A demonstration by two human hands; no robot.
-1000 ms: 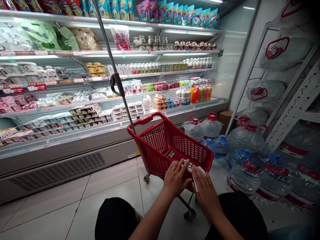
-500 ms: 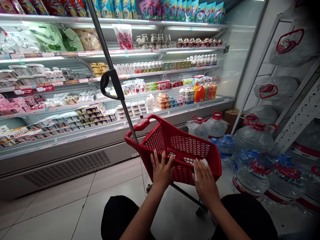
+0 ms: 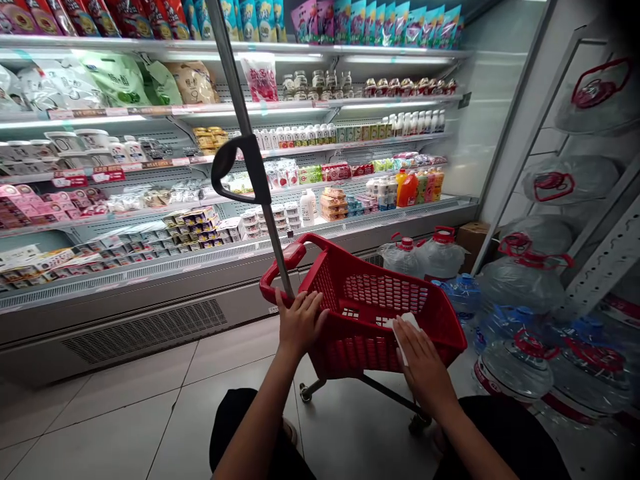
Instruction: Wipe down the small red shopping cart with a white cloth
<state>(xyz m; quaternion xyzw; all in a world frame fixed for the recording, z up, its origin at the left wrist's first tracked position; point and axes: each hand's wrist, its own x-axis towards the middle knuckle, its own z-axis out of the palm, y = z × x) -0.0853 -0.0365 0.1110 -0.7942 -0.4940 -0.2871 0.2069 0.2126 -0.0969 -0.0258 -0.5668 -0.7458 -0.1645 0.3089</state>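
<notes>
In front of my knees stands a small red plastic shopping cart (image 3: 357, 347) with an open basket. My left hand (image 3: 299, 323) rests at the basket's near left corner, fingers stretched over the rim and a little apart. Along the near right side, my right hand (image 3: 423, 357) lies long-fingered over a folded white cloth (image 3: 409, 321), pressing it against the rim; part of the cloth is hidden under the palm. A grey pole (image 3: 274, 233) with a black looped grip (image 3: 243, 170) rises by the cart's left end, where the red handle (image 3: 295, 255) is.
Behind the cart runs a lit refrigerated shelf (image 3: 210, 257) stocked with yogurt cups, bottles and pouches. Large water jugs (image 3: 513, 367) with red handles crowd the floor on the right. A brown cardboard box (image 3: 473, 237) sits behind them, beside a metal rack (image 3: 600, 267).
My left hand has moved left along the rim to the corner by the pole, its fingers less spread. My right hand and the cloth stay on the near side. The view has shifted slightly.
</notes>
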